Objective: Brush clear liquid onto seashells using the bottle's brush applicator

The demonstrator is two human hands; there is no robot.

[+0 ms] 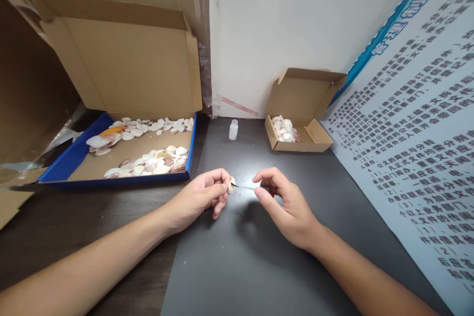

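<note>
Between thumb and fingers my left hand pinches a small pale shell with orange-brown marks. A thin brush with a dark tip points left, its tip touching or just at the shell. The brush's right end reaches the fingers of my right hand, which are curled round it with thumb and index finger a little apart. Behind the hands a small clear bottle with whitish contents stands upright on the dark grey mat.
At the left, a blue-edged cardboard box with its lid raised holds many shells. A smaller open cardboard box with white shells stands at the back right. A printed sheet slopes along the right side.
</note>
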